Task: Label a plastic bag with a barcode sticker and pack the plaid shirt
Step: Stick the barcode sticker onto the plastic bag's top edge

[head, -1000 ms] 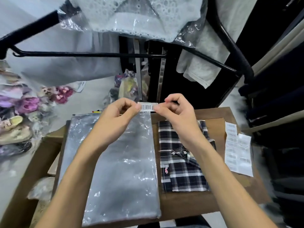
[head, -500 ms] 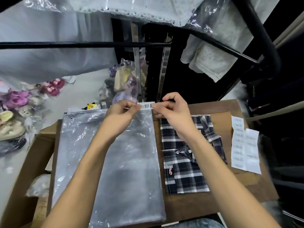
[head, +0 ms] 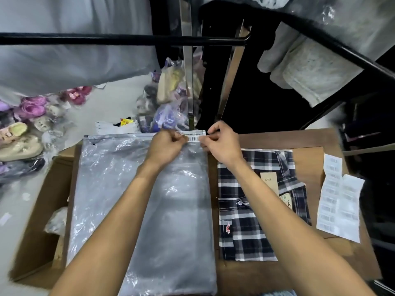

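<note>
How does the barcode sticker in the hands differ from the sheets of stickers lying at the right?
The sticker is one narrow strip; the sheets hold many barcodes in rows. The sticker is pinched at each end by the left hand and right hand, over the bag near its top edge; the sheets lie untouched on the table, right of the shirt. Both are white with dark barcodes.

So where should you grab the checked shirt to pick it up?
Probably by its two long side edges, coming down from above with both hands. The plaid shirt lies folded flat on the brown table, to the right of the plastic bag, so fingers slid under both sides should keep the fold together. Both hands now hold the barcode sticker.
</note>
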{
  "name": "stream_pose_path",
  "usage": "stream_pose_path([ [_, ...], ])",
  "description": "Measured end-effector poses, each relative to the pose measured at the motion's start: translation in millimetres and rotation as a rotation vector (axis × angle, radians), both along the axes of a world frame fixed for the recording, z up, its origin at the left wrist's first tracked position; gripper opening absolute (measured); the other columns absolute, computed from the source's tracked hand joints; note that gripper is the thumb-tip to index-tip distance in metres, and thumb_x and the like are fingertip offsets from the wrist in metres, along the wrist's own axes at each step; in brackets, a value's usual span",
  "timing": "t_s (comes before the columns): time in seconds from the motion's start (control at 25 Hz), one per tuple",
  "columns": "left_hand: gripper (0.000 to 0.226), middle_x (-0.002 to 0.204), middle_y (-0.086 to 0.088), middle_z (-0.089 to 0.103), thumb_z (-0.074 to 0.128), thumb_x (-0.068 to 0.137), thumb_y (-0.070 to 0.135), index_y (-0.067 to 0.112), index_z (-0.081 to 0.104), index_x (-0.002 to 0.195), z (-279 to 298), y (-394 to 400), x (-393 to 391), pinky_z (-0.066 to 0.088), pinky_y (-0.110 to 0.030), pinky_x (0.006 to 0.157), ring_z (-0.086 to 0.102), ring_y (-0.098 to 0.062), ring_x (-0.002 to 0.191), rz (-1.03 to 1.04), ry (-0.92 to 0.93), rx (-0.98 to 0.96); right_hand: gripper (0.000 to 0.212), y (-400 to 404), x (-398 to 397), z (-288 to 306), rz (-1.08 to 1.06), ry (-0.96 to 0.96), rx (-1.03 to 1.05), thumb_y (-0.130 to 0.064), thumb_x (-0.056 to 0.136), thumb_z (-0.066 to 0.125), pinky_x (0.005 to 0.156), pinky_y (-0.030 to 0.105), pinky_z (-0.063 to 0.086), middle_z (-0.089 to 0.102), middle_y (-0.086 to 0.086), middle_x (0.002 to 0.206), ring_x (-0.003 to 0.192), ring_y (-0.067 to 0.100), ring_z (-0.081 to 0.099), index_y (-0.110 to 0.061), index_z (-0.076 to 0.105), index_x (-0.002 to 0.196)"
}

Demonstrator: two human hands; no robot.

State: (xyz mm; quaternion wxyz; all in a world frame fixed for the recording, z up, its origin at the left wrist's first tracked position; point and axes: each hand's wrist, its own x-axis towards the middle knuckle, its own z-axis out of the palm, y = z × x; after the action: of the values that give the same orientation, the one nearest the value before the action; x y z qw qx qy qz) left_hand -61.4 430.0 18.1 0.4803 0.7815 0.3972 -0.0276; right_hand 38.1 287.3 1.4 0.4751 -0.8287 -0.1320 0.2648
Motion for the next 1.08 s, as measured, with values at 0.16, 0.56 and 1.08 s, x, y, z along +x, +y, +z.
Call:
stream_pose_path([
  [0.16, 0.029, 0.084, -0.015, 0.075, 0.065, 0.093, 0.029, 0.003, 0.073, 0.083, -14, 5, 7, 0.052, -0.036, 0.077, 0.068, -0.029, 0.081, -0.034, 0.059, 0.044, 0.034, 12, 3, -15, -0.05, -0.023, -0.073, -0.018, 0.084, 0.082, 0.076, 0.047, 0.064, 0.074, 0.003, 0.075, 0.073, 0.019, 0.076, -0.03, 0.05, 0.079],
  [0.56, 0.027, 0.086, -0.017, 0.068, 0.051, 0.073, 0.05, 0.036, 0.059, 0.051, -44, 8, 8, 0.057, -0.041, 0.08, 0.066, -0.038, 0.09, -0.033, 0.158, 0.07, 0.023, 26, -2, -25, -0.077, -0.102, -0.258, -0.022, 0.079, 0.079, 0.087, 0.04, 0.058, 0.077, 0.001, 0.081, 0.086, 0.021, 0.074, -0.027, 0.057, 0.086],
  [1.08, 0.026, 0.135, -0.017, 0.05, 0.057, 0.092, 0.037, 0.019, 0.075, 0.086, -47, 4, 11, 0.037, -0.045, 0.11, 0.041, -0.038, 0.13, -0.107, 0.221, 0.198, 0.017, 28, -7, -21, -0.071, -0.156, -0.316, -0.021, 0.084, 0.077, 0.084, 0.028, 0.049, 0.077, 0.003, 0.092, 0.099, 0.022, 0.071, -0.023, 0.063, 0.094],
])
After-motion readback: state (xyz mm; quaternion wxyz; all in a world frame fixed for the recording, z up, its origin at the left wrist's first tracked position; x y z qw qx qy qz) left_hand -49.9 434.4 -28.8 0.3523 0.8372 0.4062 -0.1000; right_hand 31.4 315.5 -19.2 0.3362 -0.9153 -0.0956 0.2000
